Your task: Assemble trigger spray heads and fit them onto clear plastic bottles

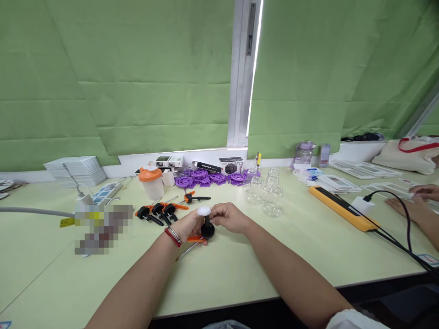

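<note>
Two hands: both meet over the near middle of the pale green table, fingers curled round one small part.
Left hand: closed on the black pump head from the left; a red band and a metal bracelet sit on the wrist.
Right hand: closed on the top of the same pump head, fingertips next to the white cap.
Pump head: upright between the two hands, its round black collar low, just above the table; the white cap sits at its top.
Orange piece: lies under the left hand, touching the table; a thin tube runs from it toward the near edge.
Spare pumps: a row of black heads with orange strips, just left of the hands and a little farther back.
Glass jars: a cluster of clear round ones, right of the hands and farther back.
Orange-lidded cup: stands behind the spare pumps.
Purple wheels: a heap of flat toothed parts near the wall.
Boxes: small printed ones along the sill behind the wheels.
Yellow bar: a long flat device to the right, with a black cable beside it.
Another person's hands: at the far right edge, resting on the table, well apart from the pump head.
White stack: flat sheets at far left by the wall.
Green blinds: cover the window behind.
</note>
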`<state>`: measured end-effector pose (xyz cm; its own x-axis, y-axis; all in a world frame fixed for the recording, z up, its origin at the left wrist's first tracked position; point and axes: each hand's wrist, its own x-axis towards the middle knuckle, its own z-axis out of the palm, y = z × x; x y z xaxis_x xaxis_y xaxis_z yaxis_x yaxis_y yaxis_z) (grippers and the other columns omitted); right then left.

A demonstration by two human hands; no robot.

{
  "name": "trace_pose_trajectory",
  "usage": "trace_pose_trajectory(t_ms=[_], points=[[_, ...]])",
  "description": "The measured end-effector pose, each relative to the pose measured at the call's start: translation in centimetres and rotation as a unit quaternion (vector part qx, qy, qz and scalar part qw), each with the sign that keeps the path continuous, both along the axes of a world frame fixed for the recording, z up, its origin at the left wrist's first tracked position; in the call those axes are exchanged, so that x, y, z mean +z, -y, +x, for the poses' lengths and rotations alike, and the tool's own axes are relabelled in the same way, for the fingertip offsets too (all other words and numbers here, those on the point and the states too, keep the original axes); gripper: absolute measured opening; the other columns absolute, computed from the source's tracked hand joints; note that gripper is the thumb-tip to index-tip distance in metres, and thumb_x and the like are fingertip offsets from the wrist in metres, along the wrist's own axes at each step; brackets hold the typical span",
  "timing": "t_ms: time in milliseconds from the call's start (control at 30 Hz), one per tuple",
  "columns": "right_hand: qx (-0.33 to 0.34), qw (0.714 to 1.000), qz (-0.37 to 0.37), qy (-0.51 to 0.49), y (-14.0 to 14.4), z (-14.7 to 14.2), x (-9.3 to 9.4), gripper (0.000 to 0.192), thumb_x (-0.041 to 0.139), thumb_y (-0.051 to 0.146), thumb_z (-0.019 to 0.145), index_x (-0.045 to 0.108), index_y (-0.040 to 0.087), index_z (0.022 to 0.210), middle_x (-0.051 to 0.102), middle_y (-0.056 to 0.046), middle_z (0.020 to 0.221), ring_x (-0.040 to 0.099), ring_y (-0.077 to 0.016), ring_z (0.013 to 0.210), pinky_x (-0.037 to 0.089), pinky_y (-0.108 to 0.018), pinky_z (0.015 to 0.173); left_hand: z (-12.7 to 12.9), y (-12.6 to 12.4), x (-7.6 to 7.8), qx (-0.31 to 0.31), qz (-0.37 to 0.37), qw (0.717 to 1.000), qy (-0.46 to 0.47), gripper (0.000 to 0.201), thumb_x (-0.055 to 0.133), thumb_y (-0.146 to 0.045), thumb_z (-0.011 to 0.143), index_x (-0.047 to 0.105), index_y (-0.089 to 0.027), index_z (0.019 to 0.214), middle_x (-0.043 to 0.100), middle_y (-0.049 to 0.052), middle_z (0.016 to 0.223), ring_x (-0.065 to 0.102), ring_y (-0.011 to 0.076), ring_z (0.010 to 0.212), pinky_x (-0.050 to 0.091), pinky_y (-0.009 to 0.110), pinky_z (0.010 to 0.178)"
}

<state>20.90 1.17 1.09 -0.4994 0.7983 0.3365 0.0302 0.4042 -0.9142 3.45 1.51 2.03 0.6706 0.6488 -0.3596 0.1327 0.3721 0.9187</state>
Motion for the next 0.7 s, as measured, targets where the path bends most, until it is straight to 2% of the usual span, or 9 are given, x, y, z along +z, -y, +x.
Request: trace_pose_trajectory(t_ms=[333,467,567,700], points=[[0.007,0.999,-0.044,-0.024,-0.05,-0.07,-0.07,0.003,0.064,0.016,0.066,0.063,0.015,0.068,0.056,0.001,0.069,0.05,-0.0094,0.061,0.04,-0.024,0.059,-0.06,0.06,0.0,0.01,-0.009,1.0,0.018,0.05,0.052,-0.059,0.07,0.052,-0.019,0.102,0.057,0.004,0.072,0.057,0.0198,0.058,0.046,0.031,0.05],[0.01,0.997,-0.073,-0.036,-0.09,-0.03,-0.23,0.011,0.069,0.023,0.066,0.063,0.014,0.07,0.056,0.001,0.066,0.049,-0.0088,0.058,0.04,-0.024,0.058,0.01,0.24,0.23,0.02,-0.004,1.0,0.008,0.052,0.053,-0.061,0.068,0.053,-0.02,0.1,0.056,0.003,0.074,0.056,0.0186,0.058,0.046,0.031,0.05],[0.011,0.997,-0.06,-0.04,-0.17,0.04,-0.37,0.014,0.071,0.025,0.065,0.064,0.014,0.07,0.059,0.001,0.069,0.051,-0.0097,0.061,0.042,-0.026,0.062,0.08,0.34,0.32,0.019,-0.003,1.0,0.003,0.052,0.054,-0.06,0.067,0.051,-0.02,0.102,0.056,0.002,0.072,0.056,0.0183,0.056,0.046,0.031,0.05],[-0.023,1.0,-0.004,-0.012,-0.04,0.14,-0.21,0.011,0.068,0.024,0.068,0.067,0.014,0.072,0.061,-0.002,0.072,0.054,-0.0114,0.064,0.043,-0.026,0.063,0.21,0.46,0.43,0.03,-0.001,1.0,-0.002,0.052,0.052,-0.059,0.068,0.05,-0.02,0.103,0.055,0.002,0.067,0.055,0.0185,0.054,0.046,0.031,0.049]])
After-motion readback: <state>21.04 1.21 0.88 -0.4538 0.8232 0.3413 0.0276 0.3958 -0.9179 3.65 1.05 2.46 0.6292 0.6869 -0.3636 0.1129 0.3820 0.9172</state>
